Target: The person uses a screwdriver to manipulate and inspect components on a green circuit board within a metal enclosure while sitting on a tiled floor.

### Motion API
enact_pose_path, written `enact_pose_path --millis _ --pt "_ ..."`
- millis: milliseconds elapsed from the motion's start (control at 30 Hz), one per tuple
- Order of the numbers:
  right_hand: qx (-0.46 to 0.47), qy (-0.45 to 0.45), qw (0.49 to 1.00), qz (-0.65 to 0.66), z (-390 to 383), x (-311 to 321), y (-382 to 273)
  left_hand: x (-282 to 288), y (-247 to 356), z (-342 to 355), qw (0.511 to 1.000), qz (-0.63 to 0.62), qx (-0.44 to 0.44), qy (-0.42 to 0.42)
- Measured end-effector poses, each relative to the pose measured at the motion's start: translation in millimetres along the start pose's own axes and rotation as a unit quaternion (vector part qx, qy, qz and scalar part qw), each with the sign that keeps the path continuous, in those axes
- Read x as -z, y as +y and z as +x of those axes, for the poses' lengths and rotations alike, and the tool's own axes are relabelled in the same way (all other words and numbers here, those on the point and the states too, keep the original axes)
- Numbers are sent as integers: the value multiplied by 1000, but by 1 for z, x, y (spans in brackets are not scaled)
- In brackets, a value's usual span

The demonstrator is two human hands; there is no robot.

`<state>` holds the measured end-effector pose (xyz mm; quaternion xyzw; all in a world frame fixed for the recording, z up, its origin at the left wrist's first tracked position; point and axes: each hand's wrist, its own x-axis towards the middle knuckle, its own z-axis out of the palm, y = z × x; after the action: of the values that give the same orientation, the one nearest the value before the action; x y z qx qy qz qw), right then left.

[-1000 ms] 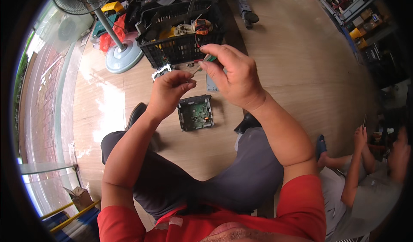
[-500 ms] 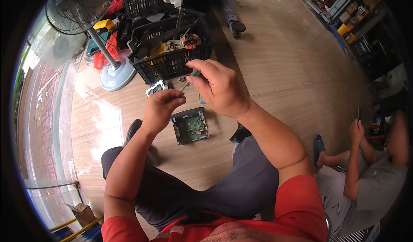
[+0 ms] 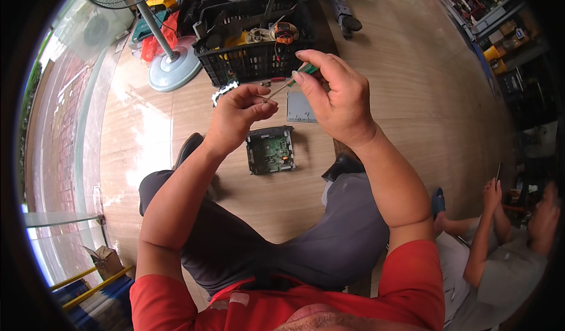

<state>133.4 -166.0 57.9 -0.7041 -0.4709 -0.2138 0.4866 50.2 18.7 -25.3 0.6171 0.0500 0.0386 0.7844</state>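
A screwdriver with a green handle [image 3: 308, 68] is pinched between the thumb and fingers of my right hand [image 3: 344, 101]. Its thin shaft slants down to the left, toward my left hand [image 3: 235, 119]. The left thumb and fingers are closed at the shaft's tip, around something too small to make out. Both hands are raised above the floor. Below them lies an open, square electronic unit [image 3: 271, 151] with a green circuit board facing up. A flat grey metal panel [image 3: 300, 104] lies beyond it, partly behind my right hand.
A black plastic crate [image 3: 247, 60] of tools and cables stands ahead, with a white bracket-like part [image 3: 222, 93] before it. To its left is a fan's round base [image 3: 175, 72]. A person [image 3: 500, 242] sits at right, holding a phone. Shelves [image 3: 494, 19] line the far right.
The view has shifted, so the unit and crate appear higher. My hands have moved right within the picture; the screwdriver's handle and shaft show more plainly. More of the grey panel is visible.
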Motion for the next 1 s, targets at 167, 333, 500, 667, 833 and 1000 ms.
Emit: enact_pose_path --millis 167,333,500,667,833,1000 --pt "16 7 1000 -5 1 -3 0 1 0 0 1000 11 -6 -7" --pt "13 3 1000 -5 0 -3 1 1 0 0 1000 -14 0 -19" --pt "25 10 1000 -10 2 -3 -3 3 3 -1 999 -50 11 -13" --pt "26 -1 1000 -11 0 -4 -5 4 4 -1 997 -79 23 -14" --pt "29 -12 999 -11 0 -3 -5 4 3 -1 997 -72 22 -16" --pt "29 -8 1000 -6 0 -4 -6 3 4 -1 997 -66 31 -9"
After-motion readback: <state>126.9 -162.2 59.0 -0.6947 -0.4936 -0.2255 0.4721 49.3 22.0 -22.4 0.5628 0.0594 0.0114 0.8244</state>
